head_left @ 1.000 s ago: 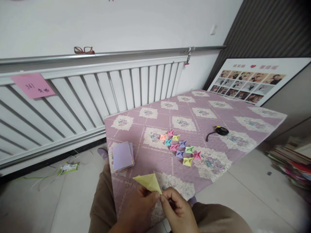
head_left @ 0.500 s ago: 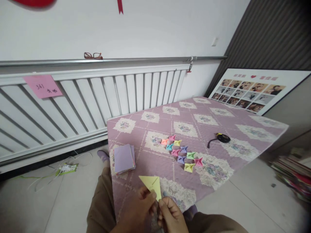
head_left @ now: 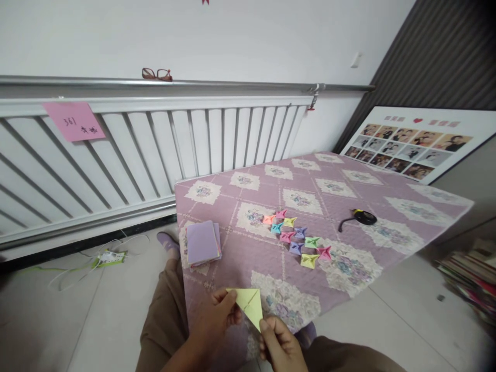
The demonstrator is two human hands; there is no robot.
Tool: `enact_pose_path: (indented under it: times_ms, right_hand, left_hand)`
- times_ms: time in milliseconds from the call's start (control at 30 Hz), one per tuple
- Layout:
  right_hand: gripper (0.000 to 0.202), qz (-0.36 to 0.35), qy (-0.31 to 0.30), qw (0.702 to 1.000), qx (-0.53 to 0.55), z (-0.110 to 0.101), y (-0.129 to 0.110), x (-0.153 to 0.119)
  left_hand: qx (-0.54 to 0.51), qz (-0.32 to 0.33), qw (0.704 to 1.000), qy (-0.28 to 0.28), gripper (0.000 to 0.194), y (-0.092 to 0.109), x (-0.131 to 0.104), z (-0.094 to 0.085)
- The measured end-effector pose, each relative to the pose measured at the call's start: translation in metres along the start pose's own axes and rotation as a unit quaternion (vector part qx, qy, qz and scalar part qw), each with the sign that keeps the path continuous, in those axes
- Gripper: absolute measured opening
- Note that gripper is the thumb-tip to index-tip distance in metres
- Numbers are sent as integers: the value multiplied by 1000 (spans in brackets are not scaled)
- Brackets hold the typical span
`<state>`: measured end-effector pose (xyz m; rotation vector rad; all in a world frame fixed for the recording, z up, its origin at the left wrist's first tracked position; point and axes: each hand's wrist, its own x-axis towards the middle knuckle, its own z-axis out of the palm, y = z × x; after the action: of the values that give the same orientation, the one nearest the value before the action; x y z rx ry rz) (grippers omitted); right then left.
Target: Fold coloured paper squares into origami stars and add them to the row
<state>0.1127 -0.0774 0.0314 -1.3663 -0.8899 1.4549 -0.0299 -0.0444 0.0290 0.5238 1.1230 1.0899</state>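
Note:
A yellow folded paper (head_left: 251, 305), shaped as a triangle with a crease line, is held between both hands over the near part of the table. My left hand (head_left: 221, 312) pinches its left corner between thumb and fingers. At the lower right corner, my right hand (head_left: 279, 341) grips the paper the same way. Farther out, several small folded paper pieces (head_left: 296, 248) in pink, orange, yellow, blue, purple and green stand in rows. A stack of coloured paper (head_left: 202, 242), purple on top, lies to the left.
A floral pink tablecloth (head_left: 248, 248) covers the table. A black tape measure (head_left: 365, 217) lies on its right side. Behind are a white radiator (head_left: 228, 137), a pipe with eyeglasses (head_left: 156, 74), and a leaning photo board (head_left: 411, 139). A power strip (head_left: 110, 257) sits on the floor.
My left hand has shifted from the paper's lower middle to its left corner. My right hand still holds the lower corner. The whole view has tilted slightly down.

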Motion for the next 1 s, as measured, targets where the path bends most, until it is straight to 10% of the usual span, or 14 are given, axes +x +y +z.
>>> enact_pose_path:
  times_ms: [600,1000]
  right_hand:
    - [50,205,-49,940,270,13,9,-8]
    - [50,195,-61,957,207,10,24,-4]
  left_hand:
    - [-221,61,964,-133,47,-2,-18,1]
    - [-170,42,978,-111,37,-6,-13,-1]
